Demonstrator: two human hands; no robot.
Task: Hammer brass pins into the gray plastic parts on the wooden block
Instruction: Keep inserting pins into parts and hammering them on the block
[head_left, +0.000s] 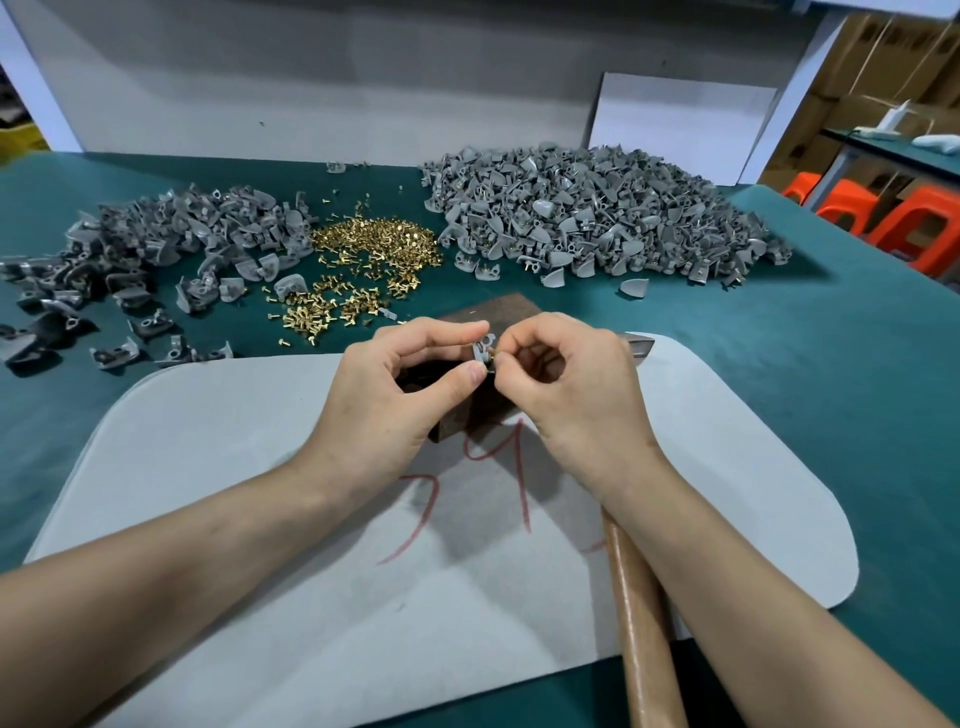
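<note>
My left hand (400, 384) pinches a small gray plastic part (483, 347) between thumb and forefinger, just above the dark wooden block (498, 312). My right hand (566, 384) pinches a brass pin (491, 358) against the part's side. The hands hide most of the block. A hammer lies under my right forearm, its wooden handle (641, 613) running toward me and its metal head (640, 344) peeking out past my right hand.
A heap of brass pins (374, 241) lies behind the block. Gray plastic parts form a spread pile on the left (171, 244) and a larger pile on the right (597, 218). A gray felt mat (249, 467) with red marks covers the green table (831, 364).
</note>
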